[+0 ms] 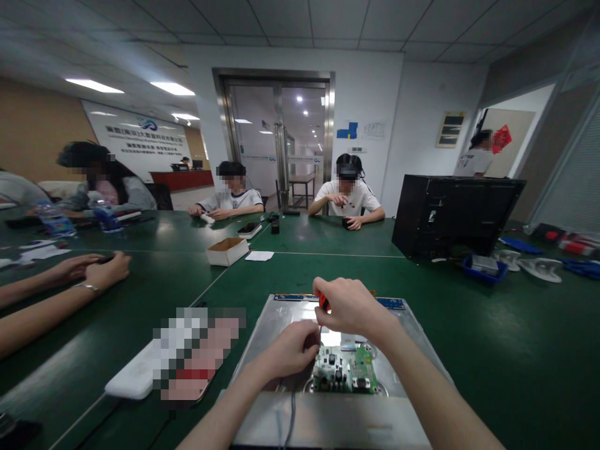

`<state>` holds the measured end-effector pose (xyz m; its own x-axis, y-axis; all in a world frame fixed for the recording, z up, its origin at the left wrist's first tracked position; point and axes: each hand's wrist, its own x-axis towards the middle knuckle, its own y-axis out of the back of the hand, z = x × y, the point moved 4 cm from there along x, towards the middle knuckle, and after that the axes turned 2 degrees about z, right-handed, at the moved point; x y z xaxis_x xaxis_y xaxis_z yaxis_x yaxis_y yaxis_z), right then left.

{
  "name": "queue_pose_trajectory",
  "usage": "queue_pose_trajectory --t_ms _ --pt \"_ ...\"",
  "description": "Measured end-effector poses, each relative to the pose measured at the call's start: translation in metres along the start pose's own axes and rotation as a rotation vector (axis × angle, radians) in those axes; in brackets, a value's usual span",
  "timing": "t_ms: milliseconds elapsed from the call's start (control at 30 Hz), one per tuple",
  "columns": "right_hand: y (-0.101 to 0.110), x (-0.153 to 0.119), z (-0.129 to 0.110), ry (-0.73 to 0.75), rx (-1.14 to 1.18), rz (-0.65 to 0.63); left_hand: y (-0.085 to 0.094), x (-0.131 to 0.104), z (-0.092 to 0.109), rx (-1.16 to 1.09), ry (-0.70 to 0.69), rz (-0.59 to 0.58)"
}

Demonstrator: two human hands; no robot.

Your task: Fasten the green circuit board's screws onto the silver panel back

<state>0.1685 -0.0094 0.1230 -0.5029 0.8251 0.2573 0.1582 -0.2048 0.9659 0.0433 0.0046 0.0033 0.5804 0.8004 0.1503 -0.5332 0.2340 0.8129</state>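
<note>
A flat metal display panel (394, 369) lies on the green table in front of me, with a green circuit board (344, 369) on its middle. My right hand (349, 306) is closed around the red and black handle of a screwdriver (323, 303), whose thin shaft points down at the board's upper left corner. My left hand (297, 347) is closed beside the shaft tip, its fingertips together at the board's edge; what they pinch, if anything, is hidden. A blue strip board (391, 304) runs along the panel's far edge, and a grey cable (291, 415) crosses its near part.
Left of the panel lie a white power bank or phone-like slab (134, 378) and a pinkish one (187, 387). Ahead sits a small open box (228, 251). A black monitor housing (459, 215) and a blue tray (485, 269) stand right. Another person's hands (100, 269) are at left.
</note>
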Motion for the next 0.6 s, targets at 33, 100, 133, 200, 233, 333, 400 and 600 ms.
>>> queue_pose_trajectory --t_ms 33,100,133,200,233,333,400,600 --pt "-0.0002 0.0002 0.0008 -0.008 -0.002 0.001 0.0005 -0.0002 0.0005 0.004 0.003 0.004" --pt "-0.0008 0.0009 0.002 -0.024 -0.006 -0.002 0.0013 -0.0005 0.0013 0.015 0.014 0.004" --pt "-0.0011 0.0012 0.0022 -0.029 -0.007 -0.003 0.0015 -0.0005 0.0014 0.02 0.02 0.001" --pt "-0.0014 0.0013 0.0016 -0.024 -0.003 -0.005 0.0014 -0.0002 0.0013 0.019 0.024 -0.009" --pt "-0.0013 0.0011 0.0009 -0.016 0.002 -0.007 0.0011 0.0001 0.001 0.015 0.021 -0.013" --pt "-0.0005 -0.0001 -0.001 0.017 0.025 -0.011 0.0001 0.0013 0.0 0.01 0.002 -0.013" --pt "0.0 -0.0006 -0.0014 0.032 0.043 -0.018 -0.0001 0.0016 -0.0002 0.011 -0.007 -0.007" --pt "-0.0007 0.0024 0.0009 -0.029 0.016 -0.018 0.0011 0.0003 0.0012 0.022 0.012 0.005"
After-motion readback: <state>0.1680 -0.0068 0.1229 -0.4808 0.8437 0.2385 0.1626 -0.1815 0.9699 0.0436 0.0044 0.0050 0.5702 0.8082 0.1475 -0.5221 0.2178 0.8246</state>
